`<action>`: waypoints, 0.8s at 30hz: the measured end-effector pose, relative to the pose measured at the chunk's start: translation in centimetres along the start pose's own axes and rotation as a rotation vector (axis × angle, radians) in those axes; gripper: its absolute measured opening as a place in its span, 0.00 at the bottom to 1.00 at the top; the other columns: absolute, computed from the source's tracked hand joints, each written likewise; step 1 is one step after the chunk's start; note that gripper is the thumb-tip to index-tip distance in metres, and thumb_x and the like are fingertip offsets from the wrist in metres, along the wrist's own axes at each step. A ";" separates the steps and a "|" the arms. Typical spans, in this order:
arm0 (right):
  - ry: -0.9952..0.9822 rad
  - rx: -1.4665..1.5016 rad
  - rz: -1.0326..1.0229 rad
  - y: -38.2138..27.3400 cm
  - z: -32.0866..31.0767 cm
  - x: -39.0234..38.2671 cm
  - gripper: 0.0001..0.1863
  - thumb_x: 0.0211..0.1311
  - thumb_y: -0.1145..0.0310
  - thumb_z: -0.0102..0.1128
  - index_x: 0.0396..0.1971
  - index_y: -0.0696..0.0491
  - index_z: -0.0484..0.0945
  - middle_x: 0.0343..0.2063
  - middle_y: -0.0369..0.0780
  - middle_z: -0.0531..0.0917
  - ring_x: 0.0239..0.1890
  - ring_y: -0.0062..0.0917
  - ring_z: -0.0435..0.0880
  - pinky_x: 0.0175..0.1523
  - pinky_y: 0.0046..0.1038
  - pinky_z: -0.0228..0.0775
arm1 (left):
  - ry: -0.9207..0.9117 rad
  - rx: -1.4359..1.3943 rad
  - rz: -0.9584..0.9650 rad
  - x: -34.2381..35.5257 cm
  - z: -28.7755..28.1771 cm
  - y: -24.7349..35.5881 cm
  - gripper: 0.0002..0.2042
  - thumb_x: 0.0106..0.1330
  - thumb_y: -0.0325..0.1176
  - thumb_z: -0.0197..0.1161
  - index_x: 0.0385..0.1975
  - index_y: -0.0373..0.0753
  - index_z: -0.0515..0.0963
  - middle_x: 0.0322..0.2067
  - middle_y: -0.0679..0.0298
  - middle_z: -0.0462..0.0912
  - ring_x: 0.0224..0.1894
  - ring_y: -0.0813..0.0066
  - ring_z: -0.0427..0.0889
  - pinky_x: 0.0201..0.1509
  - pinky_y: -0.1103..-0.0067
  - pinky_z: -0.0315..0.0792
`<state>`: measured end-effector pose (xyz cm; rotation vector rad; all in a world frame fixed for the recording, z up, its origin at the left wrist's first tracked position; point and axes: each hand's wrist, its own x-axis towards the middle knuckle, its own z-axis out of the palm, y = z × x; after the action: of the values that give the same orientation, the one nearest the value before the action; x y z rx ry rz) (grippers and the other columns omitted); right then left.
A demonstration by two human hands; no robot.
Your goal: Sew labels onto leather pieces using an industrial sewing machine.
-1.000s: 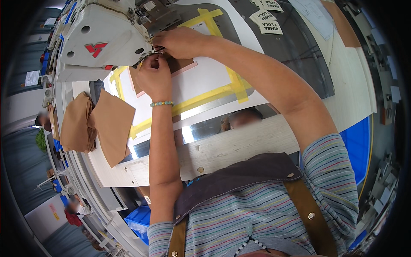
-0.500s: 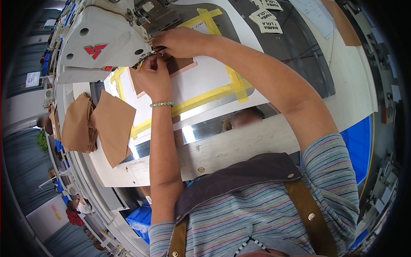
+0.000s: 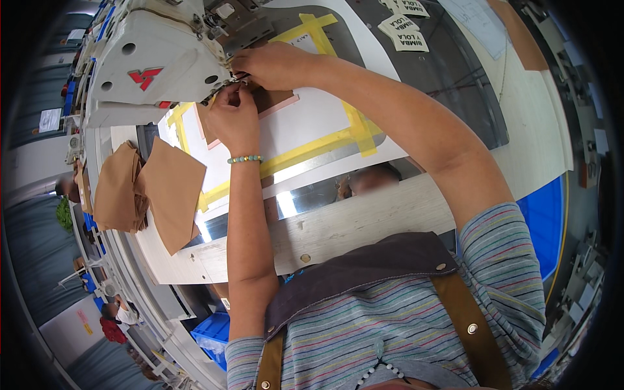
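Note:
Both hands meet under the head of a white industrial sewing machine [image 3: 140,71], close to its needle area. My left hand [image 3: 233,120], with a beaded bracelet at the wrist, is closed in a pinch just below the machine's needle parts. My right hand [image 3: 273,65] reaches in from the right, fingers pinched together beside the same parts. Whatever small thing lies between the fingertips is too small to make out. Beneath the hands a brown piece [image 3: 276,97] with pinkish edging rests on a white sheet [image 3: 305,127] framed with yellow tape [image 3: 312,144].
On the left of the table [image 3: 364,218] lie a stack of brown pieces [image 3: 117,188] and a single brown piece [image 3: 172,188]. White printed labels [image 3: 406,36] sit at the far right on a dark plate [image 3: 455,84]. Blue bins [image 3: 543,221] stand below the table.
My right hand has shifted very slightly at the needle area, its fingers a little lower. My left hand and the brown pieces stay where they were.

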<state>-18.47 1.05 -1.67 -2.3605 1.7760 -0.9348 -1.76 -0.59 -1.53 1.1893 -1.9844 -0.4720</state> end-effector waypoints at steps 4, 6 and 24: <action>0.019 0.045 0.092 0.0 -1.3 -0.5 0.15 0.64 0.67 0.61 0.50 0.54 0.81 0.49 0.41 0.82 0.47 0.43 0.85 0.50 0.42 0.78 | 0.008 0.007 -0.003 0.0 0.1 -0.7 0.08 0.64 0.29 0.67 0.36 0.31 0.88 0.25 0.59 0.89 0.27 0.75 0.87 0.36 0.80 0.77; 0.035 0.024 0.094 -0.1 -2.4 -1.0 0.16 0.64 0.67 0.61 0.50 0.54 0.81 0.49 0.41 0.82 0.46 0.43 0.85 0.51 0.43 0.78 | 0.034 -0.041 0.000 0.2 0.4 -1.3 0.08 0.61 0.34 0.67 0.33 0.37 0.89 0.25 0.58 0.89 0.27 0.65 0.88 0.38 0.72 0.78; -0.116 -0.252 -0.128 -0.4 -2.4 -0.6 0.06 0.55 0.71 0.63 0.33 0.50 0.85 0.31 0.39 0.87 0.38 0.39 0.88 0.41 0.39 0.81 | 0.004 -0.015 -0.012 0.2 0.5 -1.5 0.09 0.61 0.34 0.66 0.34 0.38 0.89 0.27 0.56 0.89 0.30 0.58 0.88 0.40 0.68 0.79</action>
<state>-19.33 2.44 0.20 -2.6457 1.8126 -0.6005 -1.35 -1.59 -2.76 1.1927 -1.9680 -0.4896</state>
